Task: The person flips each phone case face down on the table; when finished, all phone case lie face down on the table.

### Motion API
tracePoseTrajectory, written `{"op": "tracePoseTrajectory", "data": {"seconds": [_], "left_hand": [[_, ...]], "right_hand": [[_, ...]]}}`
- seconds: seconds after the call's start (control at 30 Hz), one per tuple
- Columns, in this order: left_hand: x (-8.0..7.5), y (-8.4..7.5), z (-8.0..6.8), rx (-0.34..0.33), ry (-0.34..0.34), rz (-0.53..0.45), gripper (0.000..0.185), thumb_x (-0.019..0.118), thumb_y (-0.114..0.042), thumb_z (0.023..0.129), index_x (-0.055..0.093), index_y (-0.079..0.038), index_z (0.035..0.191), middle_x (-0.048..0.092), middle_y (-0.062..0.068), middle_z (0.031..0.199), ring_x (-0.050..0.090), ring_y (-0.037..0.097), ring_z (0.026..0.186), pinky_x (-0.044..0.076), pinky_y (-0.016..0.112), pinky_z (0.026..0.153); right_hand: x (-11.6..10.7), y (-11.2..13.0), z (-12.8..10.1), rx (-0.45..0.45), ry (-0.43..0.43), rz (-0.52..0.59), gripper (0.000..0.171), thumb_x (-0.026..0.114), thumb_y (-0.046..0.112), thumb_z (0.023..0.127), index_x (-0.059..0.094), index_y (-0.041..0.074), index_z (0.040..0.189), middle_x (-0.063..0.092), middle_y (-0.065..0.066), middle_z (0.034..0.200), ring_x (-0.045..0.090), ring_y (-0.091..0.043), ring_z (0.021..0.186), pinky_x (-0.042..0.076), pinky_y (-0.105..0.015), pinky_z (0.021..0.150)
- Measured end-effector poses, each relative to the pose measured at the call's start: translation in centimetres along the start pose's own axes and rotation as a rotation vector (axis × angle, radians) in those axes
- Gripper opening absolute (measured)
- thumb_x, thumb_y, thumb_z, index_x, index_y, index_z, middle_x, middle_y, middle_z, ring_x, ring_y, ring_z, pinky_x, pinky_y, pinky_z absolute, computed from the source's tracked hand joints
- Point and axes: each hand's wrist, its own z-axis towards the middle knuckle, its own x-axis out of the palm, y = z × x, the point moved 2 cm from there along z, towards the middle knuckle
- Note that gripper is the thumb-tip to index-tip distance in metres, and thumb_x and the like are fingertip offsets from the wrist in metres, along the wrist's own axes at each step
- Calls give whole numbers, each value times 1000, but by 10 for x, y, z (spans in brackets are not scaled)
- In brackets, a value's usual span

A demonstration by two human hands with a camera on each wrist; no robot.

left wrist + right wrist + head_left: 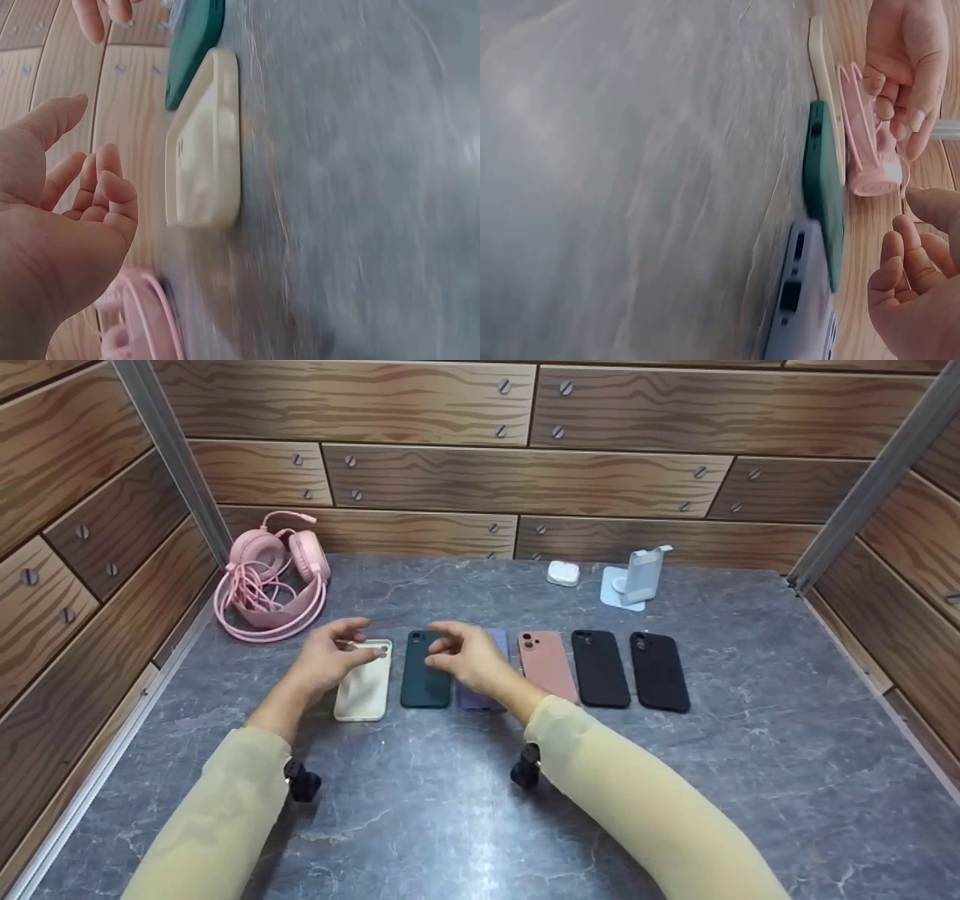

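My left hand (324, 658) hovers over the left side of a cream phone case (361, 697), fingers loosely bent and holding nothing. In the left wrist view the cream case lies hollow side up, with the hand apart from it. My right hand (474, 661) is raised above a dark green phone case (424, 690) and a purple phone case (480, 703), its thumb and fingers apart with nothing between them. The right hand and wrist hide much of the purple case. To its right lies a pink phone case (546, 661), partly covered by the right wrist.
Two black phone cases (601, 669) (660, 671) continue the row on the right. Behind are pink headphones (274, 577) with a coiled cable, a small white earbud case (563, 573) and a pale stand (637, 579). Wood-patterned walls (450, 476) enclose the grey marbled table (420, 825).
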Motion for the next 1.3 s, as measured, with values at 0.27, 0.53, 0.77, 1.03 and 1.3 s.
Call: {"op": "tracePoseTrajectory", "data": {"seconds": [0.27, 0.53, 0.77, 1.03, 1.3], "left_hand": [[-18, 19, -3, -30, -17, 31, 58, 74, -7, 83, 52, 3, 136, 54, 26, 118, 56, 24, 95, 52, 25, 72], [-25, 35, -3, -91, 0, 66, 61, 75, -10, 84, 50, 1, 138, 54, 21, 116, 55, 24, 99, 49, 23, 75], [-25, 45, -2, -98, 42, 90, 63, 77, -14, 83, 51, 0, 138, 54, 17, 112, 53, 23, 96, 46, 23, 75], [-27, 50, -2, -110, 73, 114, 67, 78, -15, 82, 49, -3, 141, 52, 15, 112, 50, 22, 94, 44, 25, 75], [-27, 49, -4, -93, 92, 143, 68, 78, -15, 82, 48, 0, 141, 53, 17, 115, 49, 22, 94, 43, 25, 75]], "right_hand": [[24, 11, 8, -31, -15, -14, 53, 75, 12, 85, 58, 9, 135, 70, 1, 97, 64, -13, 91, 51, -27, 81], [47, 12, 16, -64, -28, -16, 52, 76, 8, 82, 59, 3, 131, 72, -3, 95, 65, -13, 86, 51, -22, 78], [58, 13, 18, -34, -22, -35, 52, 77, 11, 83, 60, 5, 132, 71, 0, 92, 64, -10, 82, 52, -21, 74], [65, 13, 18, -25, 3, -104, 53, 77, 14, 84, 59, 7, 133, 71, 1, 94, 64, -8, 84, 51, -22, 76], [67, 9, 20, 18, 46, -185, 58, 76, 19, 84, 55, 7, 137, 68, 1, 99, 63, -9, 88, 51, -25, 77]]}}
